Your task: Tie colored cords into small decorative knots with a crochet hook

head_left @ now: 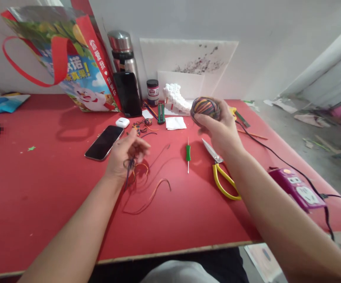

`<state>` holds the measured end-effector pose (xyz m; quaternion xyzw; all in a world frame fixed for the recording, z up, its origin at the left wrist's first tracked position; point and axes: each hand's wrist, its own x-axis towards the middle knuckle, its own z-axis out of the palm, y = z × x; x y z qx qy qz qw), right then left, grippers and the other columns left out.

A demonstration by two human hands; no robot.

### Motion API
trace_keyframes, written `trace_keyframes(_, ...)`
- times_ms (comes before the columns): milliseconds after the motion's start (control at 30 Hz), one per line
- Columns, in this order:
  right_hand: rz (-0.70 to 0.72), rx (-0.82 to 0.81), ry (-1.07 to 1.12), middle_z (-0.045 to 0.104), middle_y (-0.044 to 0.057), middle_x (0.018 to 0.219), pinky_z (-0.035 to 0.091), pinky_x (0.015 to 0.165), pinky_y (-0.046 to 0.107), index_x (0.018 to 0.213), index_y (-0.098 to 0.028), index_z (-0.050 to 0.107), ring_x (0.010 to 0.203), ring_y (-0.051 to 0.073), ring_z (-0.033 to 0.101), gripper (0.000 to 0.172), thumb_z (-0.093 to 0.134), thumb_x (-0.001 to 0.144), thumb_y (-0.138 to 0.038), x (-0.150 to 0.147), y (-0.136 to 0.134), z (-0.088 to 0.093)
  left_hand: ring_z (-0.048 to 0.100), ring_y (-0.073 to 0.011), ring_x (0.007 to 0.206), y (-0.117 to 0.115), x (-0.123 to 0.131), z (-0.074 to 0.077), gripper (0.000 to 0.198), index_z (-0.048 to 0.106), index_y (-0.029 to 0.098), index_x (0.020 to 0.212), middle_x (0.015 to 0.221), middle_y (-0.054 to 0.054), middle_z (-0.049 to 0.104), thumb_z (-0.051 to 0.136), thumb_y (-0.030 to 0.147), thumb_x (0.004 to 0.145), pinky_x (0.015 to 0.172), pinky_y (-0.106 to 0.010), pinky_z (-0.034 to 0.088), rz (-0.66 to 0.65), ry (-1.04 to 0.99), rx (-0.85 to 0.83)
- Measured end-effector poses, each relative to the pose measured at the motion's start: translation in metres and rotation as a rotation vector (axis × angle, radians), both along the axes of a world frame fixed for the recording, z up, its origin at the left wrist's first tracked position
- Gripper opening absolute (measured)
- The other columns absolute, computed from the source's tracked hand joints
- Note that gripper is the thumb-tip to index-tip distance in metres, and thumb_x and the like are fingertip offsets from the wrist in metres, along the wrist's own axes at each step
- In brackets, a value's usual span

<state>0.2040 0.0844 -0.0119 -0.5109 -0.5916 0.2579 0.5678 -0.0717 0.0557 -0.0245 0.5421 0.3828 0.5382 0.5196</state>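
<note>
My right hand is raised over the back right of the red table, its fingers wrapped round a ball of multicoloured yarn. Nearer the middle, my left hand has its fingers loosely curled. Dark and orange yarn strands hang in a small tangle at its palm, and their loose ends trail onto the table. Between the hands lies a green-handled hook tool with a thin metal shaft. Yellow-handled scissors rest partly open beneath my right forearm.
Behind my left hand are a phone, a white earbud case and a small yarn tangle. A gift bag, a steel flask and a jar stand at the back. A purple power strip with cables lies right.
</note>
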Motion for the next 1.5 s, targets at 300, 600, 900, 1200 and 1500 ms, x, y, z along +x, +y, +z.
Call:
trace_keyframes(300,0.212,0.006,-0.212,0.065,0.012,0.141,0.055,0.112,0.051,0.148,-0.026,0.058,0.13,0.033,0.066,0.066,0.073,0.084,-0.028,-0.042,-0.062,-0.016,0.067,-0.0144,0.063,-0.028,0.04,-0.005,0.066,0.064,0.021,0.133,0.103,-0.007,0.075,0.077,0.067,0.086,0.061,-0.031,0.056,-0.304,-0.043,-0.222)
trace_keyframes(600,0.46,-0.126,0.08,0.074,0.011,0.126,0.064,0.09,0.041,0.148,-0.027,0.057,0.104,0.024,0.074,0.058,0.073,0.094,-0.039,-0.035,-0.061,-0.02,0.072,-0.0199,0.084,-0.015,0.032,-0.007,0.029,0.074,0.019,0.107,0.101,-0.009,0.078,0.07,0.04,0.088,0.065,-0.027,0.057,-0.205,-0.22,-0.456)
trace_keyframes(900,0.416,-0.111,0.04,0.072,0.006,0.099,0.057,0.07,0.033,0.11,-0.02,0.068,0.074,0.015,0.066,0.026,0.071,0.085,-0.028,-0.047,-0.06,-0.023,0.064,-0.0171,0.075,-0.016,0.028,-0.006,0.045,0.075,0.019,0.113,0.096,-0.006,0.073,0.073,0.045,0.076,0.054,-0.023,0.047,-0.2,-0.125,-0.492)
trace_keyframes(1200,0.346,0.163,-0.292,0.058,0.0,0.078,0.048,0.065,0.031,0.082,-0.024,0.053,0.068,0.016,0.057,0.011,0.059,0.082,-0.015,-0.045,-0.064,-0.015,0.069,-0.0194,0.089,-0.026,0.033,-0.005,0.055,0.069,0.025,0.13,0.117,-0.006,0.072,0.075,0.046,0.08,0.068,-0.026,0.056,-0.241,-0.015,-0.351)
trace_keyframes(1500,0.102,0.218,-0.21,0.061,0.0,0.076,0.048,0.059,0.031,0.078,-0.024,0.057,0.062,0.014,0.056,0.006,0.06,0.079,-0.019,-0.026,-0.057,-0.009,0.027,-0.0031,0.043,-0.022,0.04,-0.001,0.05,0.068,0.017,0.081,0.058,0.004,0.046,0.086,0.063,0.077,0.04,-0.018,0.018,-0.489,-0.119,-0.483)
